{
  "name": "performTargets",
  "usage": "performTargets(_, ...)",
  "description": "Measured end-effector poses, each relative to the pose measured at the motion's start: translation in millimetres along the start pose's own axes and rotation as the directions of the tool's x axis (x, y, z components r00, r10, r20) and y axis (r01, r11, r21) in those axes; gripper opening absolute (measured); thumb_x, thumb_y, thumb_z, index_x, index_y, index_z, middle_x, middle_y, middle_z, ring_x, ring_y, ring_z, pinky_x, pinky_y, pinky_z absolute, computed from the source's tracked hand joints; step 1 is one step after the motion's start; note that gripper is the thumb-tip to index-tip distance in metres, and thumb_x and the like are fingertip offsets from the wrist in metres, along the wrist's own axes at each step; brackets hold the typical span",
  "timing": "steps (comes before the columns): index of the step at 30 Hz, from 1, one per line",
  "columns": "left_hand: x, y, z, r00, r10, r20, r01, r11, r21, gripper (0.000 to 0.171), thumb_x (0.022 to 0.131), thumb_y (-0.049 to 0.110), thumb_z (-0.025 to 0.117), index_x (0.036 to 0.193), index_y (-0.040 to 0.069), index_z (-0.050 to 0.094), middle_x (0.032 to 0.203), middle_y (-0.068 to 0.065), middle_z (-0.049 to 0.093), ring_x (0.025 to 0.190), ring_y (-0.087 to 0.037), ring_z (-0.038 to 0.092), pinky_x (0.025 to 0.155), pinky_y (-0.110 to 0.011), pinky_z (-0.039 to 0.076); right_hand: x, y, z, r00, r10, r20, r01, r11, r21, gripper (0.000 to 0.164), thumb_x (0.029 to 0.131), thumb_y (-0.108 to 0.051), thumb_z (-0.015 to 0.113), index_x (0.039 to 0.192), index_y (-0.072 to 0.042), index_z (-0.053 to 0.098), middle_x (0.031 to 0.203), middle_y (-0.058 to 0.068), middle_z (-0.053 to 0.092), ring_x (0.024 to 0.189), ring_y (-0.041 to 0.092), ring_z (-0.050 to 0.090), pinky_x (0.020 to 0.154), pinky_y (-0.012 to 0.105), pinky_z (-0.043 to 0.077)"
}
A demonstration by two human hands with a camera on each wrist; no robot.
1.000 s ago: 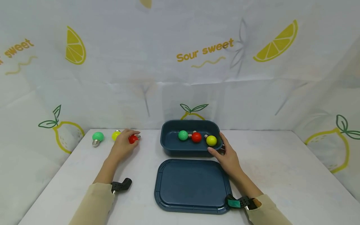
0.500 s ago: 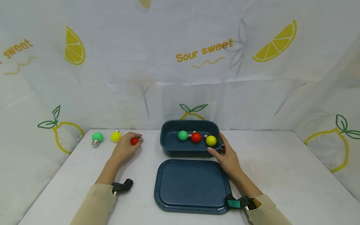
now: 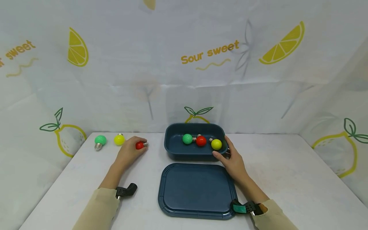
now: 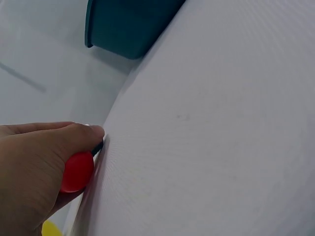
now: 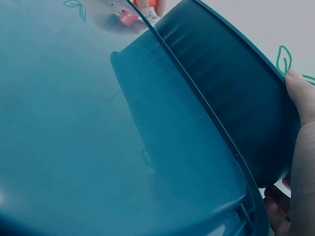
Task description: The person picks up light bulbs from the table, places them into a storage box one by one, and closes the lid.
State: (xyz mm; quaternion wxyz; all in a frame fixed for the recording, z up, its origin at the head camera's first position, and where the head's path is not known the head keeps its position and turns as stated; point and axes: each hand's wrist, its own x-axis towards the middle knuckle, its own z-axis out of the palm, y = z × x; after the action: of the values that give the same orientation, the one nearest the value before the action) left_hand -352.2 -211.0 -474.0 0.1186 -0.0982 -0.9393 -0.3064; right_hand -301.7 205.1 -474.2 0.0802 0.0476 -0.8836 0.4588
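Note:
My left hand (image 3: 127, 152) pinches a red light bulb (image 3: 139, 145) over the left part of the table, its metal screw base pointing right. In the left wrist view the red bulb (image 4: 78, 172) shows between thumb and fingers. My right hand (image 3: 234, 163) grips the right end of a dark blue box (image 3: 192, 157), thumb at the front corner and fingers around the far side. Inside the box lie a green bulb (image 3: 187, 139), a red bulb (image 3: 201, 141) and a yellow bulb (image 3: 216, 144).
Left of my left hand, a green bulb (image 3: 100, 140) and a yellow bulb (image 3: 119, 139) lie on the white table (image 3: 287, 179). A dark blue lid (image 3: 196, 191) lies flat in front of the box. A lemon-printed cloth (image 3: 129, 80) hangs behind.
My left hand has moved slightly right with the red bulb, away from the yellow bulb beside it. The right hand and the box have stayed in place.

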Motion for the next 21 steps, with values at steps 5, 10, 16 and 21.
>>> performTargets(5, 0.5, 4.0, 0.8, 1.000, 0.006, -0.010, -0.006, 1.000, 0.005, 0.030, 0.090, 0.016, 0.076, 0.119, 0.008, 0.073, 0.120, -0.015, 0.071, 0.111, -0.033, 0.066, 0.100, -0.050, 0.055, 0.0, 0.0, 0.0, 1.000, -0.007, -0.002, 0.007, 1.000, -0.006, 0.086, 0.097, -0.040, 0.065, 0.164, -0.019, 0.015, 0.162, 0.021, 0.035, 0.132, 0.042, 0.056, 0.107, 0.055, 0.050)
performTargets(10, -0.6, 11.3, 0.7, 0.999, 0.029, -0.035, -0.029, 1.000, -0.005, 0.028, 0.090, 0.014, 0.075, 0.117, 0.009, 0.073, 0.118, -0.013, 0.072, 0.109, -0.032, 0.066, 0.098, -0.050, 0.056, 0.6, 1.5, -0.1, 1.000, -0.012, -0.001, 0.012, 1.000, -0.003, 0.086, 0.098, -0.040, 0.065, 0.164, -0.019, 0.015, 0.162, 0.021, 0.035, 0.132, 0.042, 0.056, 0.106, 0.056, 0.051)
performTargets(16, 2.3, 23.3, 0.3, 0.994, 0.084, -0.070, -0.084, 0.996, 0.002, 0.025, 0.091, 0.015, 0.075, 0.115, 0.011, 0.074, 0.116, -0.010, 0.072, 0.110, -0.031, 0.066, 0.099, -0.049, 0.056, 0.8, 2.9, -0.1, 1.000, -0.010, -0.004, 0.010, 1.000, -0.009, 0.086, 0.097, -0.040, 0.065, 0.164, -0.019, 0.015, 0.162, 0.020, 0.035, 0.131, 0.042, 0.057, 0.105, 0.055, 0.051)
performTargets(21, 6.0, 35.7, -0.5, 0.982, 0.153, -0.112, -0.154, 0.988, 0.001, 0.023, 0.089, 0.014, 0.076, 0.112, 0.011, 0.075, 0.113, -0.009, 0.073, 0.106, -0.029, 0.068, 0.095, -0.047, 0.058, 1.7, 4.6, 0.2, 1.000, -0.012, -0.006, 0.012, 1.000, -0.001, 0.087, 0.097, -0.042, 0.065, 0.164, -0.018, 0.015, 0.163, 0.020, 0.034, 0.131, 0.041, 0.057, 0.107, 0.055, 0.050)
